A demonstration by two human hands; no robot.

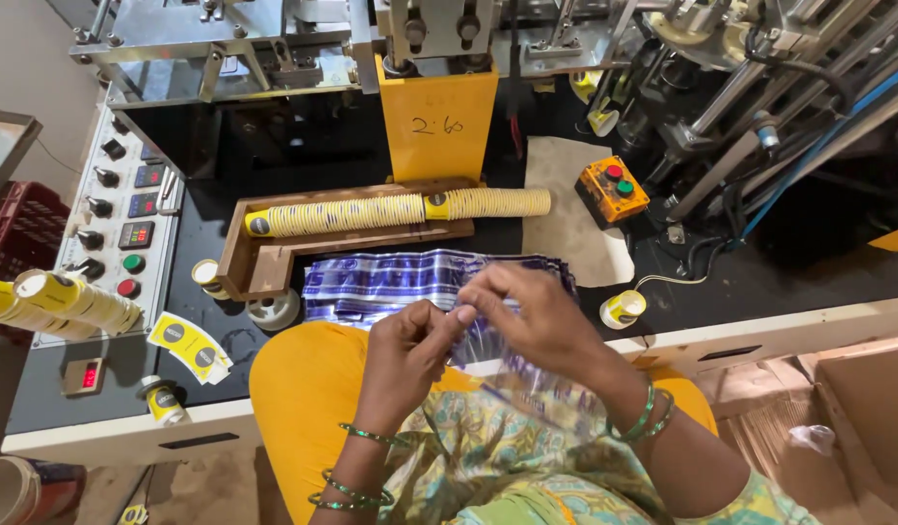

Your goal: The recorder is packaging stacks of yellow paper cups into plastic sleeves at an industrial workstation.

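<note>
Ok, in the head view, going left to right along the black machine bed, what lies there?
Control panel with knobs → wooden tray → long nested stack of yellow paper cups → orange button box. Nearer, both hands pinch a clear plastic bag.

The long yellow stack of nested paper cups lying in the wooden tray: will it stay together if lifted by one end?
The long yellow stack of nested paper cups probably feels light. Lifted by one end, it could sag or separate at its visible mid-length joint. Lying sideways, it might roll beyond the wooden tray.
</note>
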